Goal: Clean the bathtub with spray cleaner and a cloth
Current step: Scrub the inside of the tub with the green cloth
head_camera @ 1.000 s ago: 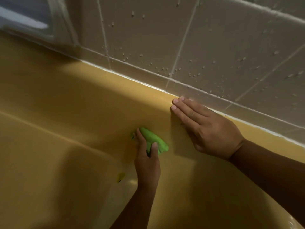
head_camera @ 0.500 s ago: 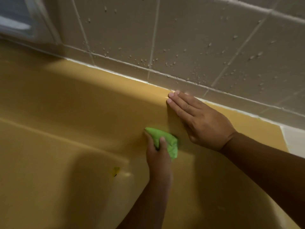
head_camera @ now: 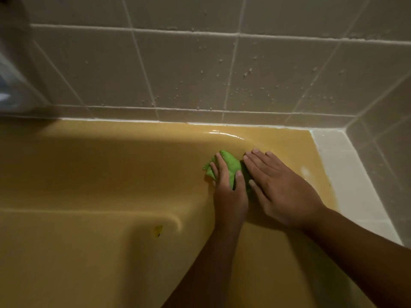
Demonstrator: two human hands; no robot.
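The yellow bathtub (head_camera: 106, 165) fills the lower two thirds of the frame, its rim running across the middle and curving round into a corner at the right, where a wet sheen catches the light. Above it a wall of pale square tiles (head_camera: 189, 70) takes up the top of the frame, speckled with droplets, with a white sealant line where it meets the tub. A white ledge (head_camera: 347, 174) slants down the right side between the tub's end and the side wall. At the far left edge there is a dim, blurred grey shape (head_camera: 11, 85), possibly a curtain or a fitting, though it is too smeared to tell. Two bare arms reach in from the bottom right. The right hand (head_camera: 282, 187) lies flat on the tub's inner slope just right of centre, fingers straight and close together, holding nothing. Just beside it the left hand (head_camera: 229, 187) grips a bunched green cloth (head_camera: 232, 165), fingers over the top and thumb round its right side, pressing it against the tub wall below the rim. Lower down, left of the arms, a small yellow spot (head_camera: 158, 230) sits on the tub.
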